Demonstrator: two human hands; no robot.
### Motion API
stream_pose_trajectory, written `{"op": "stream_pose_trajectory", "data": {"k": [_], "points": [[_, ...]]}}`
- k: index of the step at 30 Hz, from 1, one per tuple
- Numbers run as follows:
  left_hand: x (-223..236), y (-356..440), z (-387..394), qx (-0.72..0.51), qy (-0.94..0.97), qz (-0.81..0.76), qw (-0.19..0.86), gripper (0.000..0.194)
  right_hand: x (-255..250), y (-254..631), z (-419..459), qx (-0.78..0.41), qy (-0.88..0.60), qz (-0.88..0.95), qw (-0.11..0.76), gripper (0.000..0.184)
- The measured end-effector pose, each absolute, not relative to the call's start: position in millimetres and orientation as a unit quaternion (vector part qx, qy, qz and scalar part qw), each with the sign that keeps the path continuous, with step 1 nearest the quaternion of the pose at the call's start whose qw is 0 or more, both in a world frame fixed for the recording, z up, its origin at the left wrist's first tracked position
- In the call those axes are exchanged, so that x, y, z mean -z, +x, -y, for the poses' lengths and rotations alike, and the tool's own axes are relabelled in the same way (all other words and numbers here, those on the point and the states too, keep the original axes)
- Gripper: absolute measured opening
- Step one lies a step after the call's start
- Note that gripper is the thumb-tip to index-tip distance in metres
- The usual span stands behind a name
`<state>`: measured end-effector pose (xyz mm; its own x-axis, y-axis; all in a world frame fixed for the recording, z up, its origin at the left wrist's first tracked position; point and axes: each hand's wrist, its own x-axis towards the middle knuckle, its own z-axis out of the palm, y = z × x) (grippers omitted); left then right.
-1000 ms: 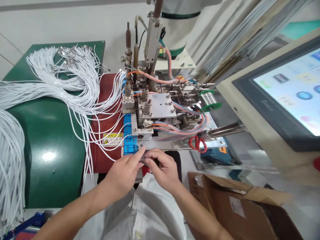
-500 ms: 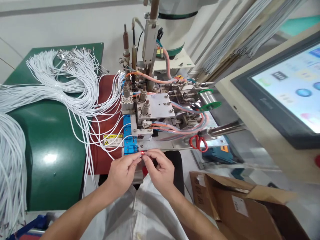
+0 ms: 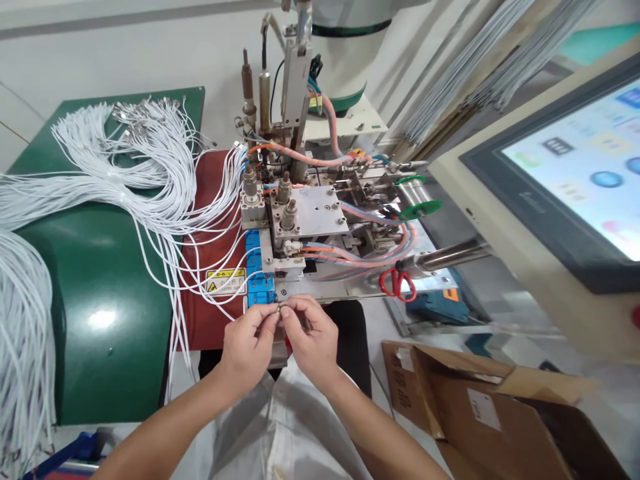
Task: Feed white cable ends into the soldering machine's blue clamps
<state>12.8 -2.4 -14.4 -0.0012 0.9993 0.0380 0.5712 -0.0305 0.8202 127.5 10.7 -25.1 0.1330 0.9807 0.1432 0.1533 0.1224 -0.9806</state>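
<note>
Here we are in the head view, and both hands are together at the front edge of the machine (image 3: 313, 212). Our left hand (image 3: 247, 343) has thumb and forefinger pinched closed, and our right hand (image 3: 315, 340) meets it tip to tip, pinching too. Right there, between the fingertips, sits a small piece (image 3: 281, 308), too tiny and too covered for us to tell what it is.

Just beyond our fingers, we have the row of blue clamps (image 3: 259, 281), with white cables (image 3: 125, 193) running into it from the left. Those cables sweep across the red mat (image 3: 200, 327), past a yellow-and-white warning label (image 3: 226, 281), and bunch up on the green table (image 3: 110, 373).

Over to the right, we spot red-handled scissors (image 3: 399, 287) near the machine's edge, a green-flanged spool (image 3: 417, 197) beyond them, the tilted screen (image 3: 575, 160) glowing, and below it, an open cardboard box (image 3: 465, 427).
</note>
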Motion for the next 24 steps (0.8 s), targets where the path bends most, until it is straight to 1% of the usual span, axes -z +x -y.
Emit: {"op": "stream_pose_trajectory", "data": {"k": [4,7,9,12,14,16,20,22,24], "points": [[15,12,3,-0.345,0.623,-0.61,0.348,0.017,25,128,-12,-0.401,-0.526,0.539,0.522,0.01],[11,7,1,-0.321,0.63,-0.606,0.365,0.017,22,135,-17,-0.397,-0.517,0.578,0.491,0.011],[5,2,-3,-0.283,0.656,-0.598,0.363,0.016,18,143,-22,-0.387,-0.499,0.631,0.451,0.011],[-2,-5,-8,-0.209,0.715,-0.559,0.364,0.017,11,156,-30,-0.37,-0.445,0.733,0.358,0.011],[-5,-7,-10,-0.192,0.732,-0.538,0.371,0.019,8,159,-34,-0.358,-0.416,0.773,0.318,0.011],[-4,-6,-10,-0.222,0.712,-0.552,0.374,0.018,7,157,-34,-0.351,-0.424,0.763,0.338,0.012],[7,1,-4,-0.324,0.629,-0.596,0.38,0.016,14,143,-25,-0.345,-0.489,0.667,0.445,0.015],[13,3,0,-0.348,0.602,-0.6,0.395,0.017,19,137,-19,-0.344,-0.504,0.639,0.468,0.015],[18,4,2,-0.36,0.575,-0.606,0.415,0.018,23,135,-15,-0.353,-0.509,0.631,0.468,0.015]]}}
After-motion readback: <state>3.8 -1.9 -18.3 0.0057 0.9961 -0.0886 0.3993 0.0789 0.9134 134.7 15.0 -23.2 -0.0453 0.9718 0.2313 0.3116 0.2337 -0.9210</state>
